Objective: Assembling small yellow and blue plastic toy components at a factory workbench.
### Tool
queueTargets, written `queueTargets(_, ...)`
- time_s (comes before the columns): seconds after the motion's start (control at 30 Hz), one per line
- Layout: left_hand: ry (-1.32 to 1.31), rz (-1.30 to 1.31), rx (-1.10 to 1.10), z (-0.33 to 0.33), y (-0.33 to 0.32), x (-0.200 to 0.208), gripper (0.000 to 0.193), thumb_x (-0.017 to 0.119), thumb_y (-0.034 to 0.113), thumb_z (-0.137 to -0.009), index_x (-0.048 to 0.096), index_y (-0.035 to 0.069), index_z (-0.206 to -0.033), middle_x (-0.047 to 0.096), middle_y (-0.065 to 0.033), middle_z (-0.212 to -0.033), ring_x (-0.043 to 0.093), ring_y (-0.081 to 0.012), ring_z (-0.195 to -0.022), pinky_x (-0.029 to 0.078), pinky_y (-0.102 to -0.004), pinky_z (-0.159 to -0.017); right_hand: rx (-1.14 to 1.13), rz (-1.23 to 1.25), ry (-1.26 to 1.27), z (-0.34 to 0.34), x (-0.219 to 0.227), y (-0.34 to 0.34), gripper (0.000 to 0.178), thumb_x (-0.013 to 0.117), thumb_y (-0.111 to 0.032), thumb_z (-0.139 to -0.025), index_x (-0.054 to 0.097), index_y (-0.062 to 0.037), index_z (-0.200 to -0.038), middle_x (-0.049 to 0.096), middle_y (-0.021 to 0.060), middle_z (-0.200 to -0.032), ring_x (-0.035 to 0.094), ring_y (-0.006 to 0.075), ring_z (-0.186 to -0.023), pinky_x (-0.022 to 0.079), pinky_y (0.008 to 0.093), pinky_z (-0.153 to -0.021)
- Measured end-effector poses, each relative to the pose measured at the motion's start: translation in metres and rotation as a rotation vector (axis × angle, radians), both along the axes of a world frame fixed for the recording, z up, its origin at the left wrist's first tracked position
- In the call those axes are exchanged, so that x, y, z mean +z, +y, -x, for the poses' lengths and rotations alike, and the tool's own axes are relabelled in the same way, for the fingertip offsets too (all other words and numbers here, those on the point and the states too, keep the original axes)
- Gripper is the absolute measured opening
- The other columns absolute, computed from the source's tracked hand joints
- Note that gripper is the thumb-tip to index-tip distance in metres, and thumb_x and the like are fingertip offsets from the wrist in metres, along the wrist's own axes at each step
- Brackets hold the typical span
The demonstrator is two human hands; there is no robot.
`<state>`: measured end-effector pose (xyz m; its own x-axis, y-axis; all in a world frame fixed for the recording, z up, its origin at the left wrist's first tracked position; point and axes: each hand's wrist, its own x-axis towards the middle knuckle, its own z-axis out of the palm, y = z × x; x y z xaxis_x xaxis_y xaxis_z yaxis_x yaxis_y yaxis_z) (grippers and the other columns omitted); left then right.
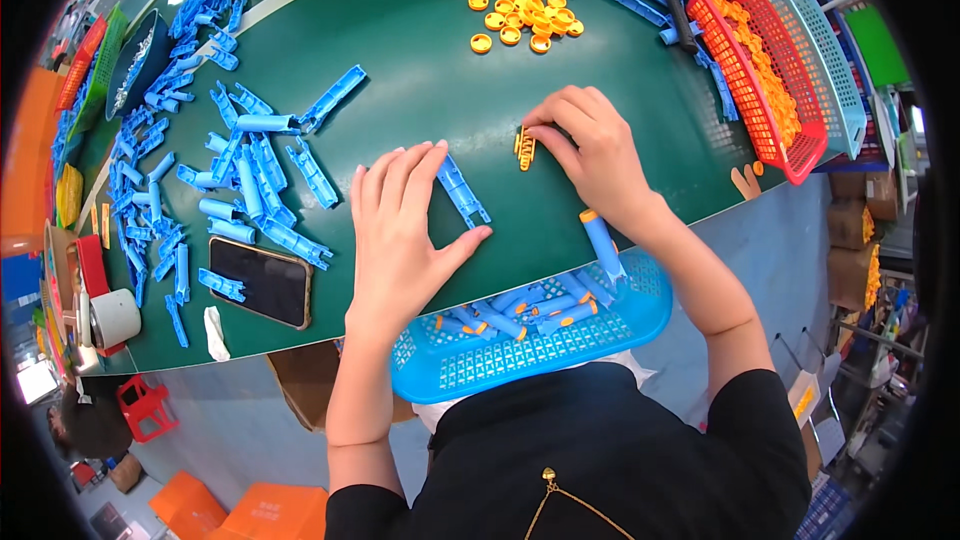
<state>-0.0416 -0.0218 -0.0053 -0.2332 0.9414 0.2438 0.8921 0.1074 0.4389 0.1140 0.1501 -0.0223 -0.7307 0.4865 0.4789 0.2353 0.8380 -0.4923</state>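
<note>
A blue half-shell [462,192] lies on the green table [420,70], its hollow side showing; take it as the centre of the dial. The left hand [395,225] comes in from eight o'clock, flat and spread wide, fingertips by the shell's upper end and thumb by its lower end, so the shell sits in the gap between; whether they press on it I cannot tell. At two o'clock the right hand [590,145] is nearly closed, thumb and fingertips pinching an orange ribbed piece [525,148], which hangs apart from the shell.

Just short of one o'clock, well apart from both hands, is a cluster of round orange caps [525,15]. Farther out at two o'clock stands a red basket [800,155] of orange pieces. A heap of blue shells [265,175] spreads at nine o'clock, and at eight o'clock is a dark phone [258,282] with one blue piece [220,285] across its left end. A blue basket [520,372] at five o'clock holds orange-ended blue tubes [560,318]; toward four o'clock a similar tube [600,243] tilts, orange end up, by the basket's far rim
</note>
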Motion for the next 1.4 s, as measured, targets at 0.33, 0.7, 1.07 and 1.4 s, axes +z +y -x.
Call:
queueTargets(0.33,0.219,-0.019,0.152,-0.008,-0.016,0.008,0.051,0.081,0.042,-0.064,0.063,0.009,-0.097,0.056,-0.0048,-0.085,0.052,-0.0227,-0.085,0.032,-0.0401,-0.085,-0.036,0.294,0.072,-0.019,0.011,-0.043,0.005,0.066,-0.001,-0.082,0.062,-0.0008,-0.085,0.063,0.0096,-0.084,0.06,0.0247,-0.08,0.046,0.0324,-0.072)
queueTargets(0.7,-0.143,-0.046,-0.048,-0.018,-0.013,0.007,0.095,0.088,0.034,-0.054,0.041,0.007,-0.132,0.047,-0.0107,-0.131,0.042,-0.0275,-0.124,0.024,-0.0469,-0.102,0.098,0.36,0.074,-0.016,0.015,-0.045,0.005,0.067,-0.003,-0.081,0.062,-0.0022,-0.084,0.063,0.0078,-0.083,0.057,0.0227,-0.08,0.045,0.032,-0.073)
queueTargets(1.07,-0.14,0.004,-0.028,-0.026,-0.005,-0.009,0.083,0.083,0.028,-0.06,0.044,0.009,-0.131,0.049,-0.0021,-0.131,0.042,-0.0263,-0.127,0.018,-0.0563,-0.105,0.281,0.107,-0.026,0.007,0.005,-0.038,0.009,0.069,-0.004,-0.077,0.063,-0.0049,-0.084,0.06,0.0064,-0.083,0.056,0.0261,-0.081,0.047,0.0359,-0.069)
queueTargets(1.4,-0.109,-0.017,-0.018,-0.022,-0.003,-0.009,0.088,0.085,0.029,-0.056,0.044,0.009,-0.131,0.054,-0.0051,-0.126,0.046,-0.0243,-0.124,0.017,-0.0512,-0.107,0.343,0.238,0.038,0.009,-0.005,-0.029,0.014,0.071,-0.004,-0.076,0.064,-0.0039,-0.089,0.062,0.0067,-0.081,0.059,0.0234,-0.075,0.047,0.0336,-0.068)
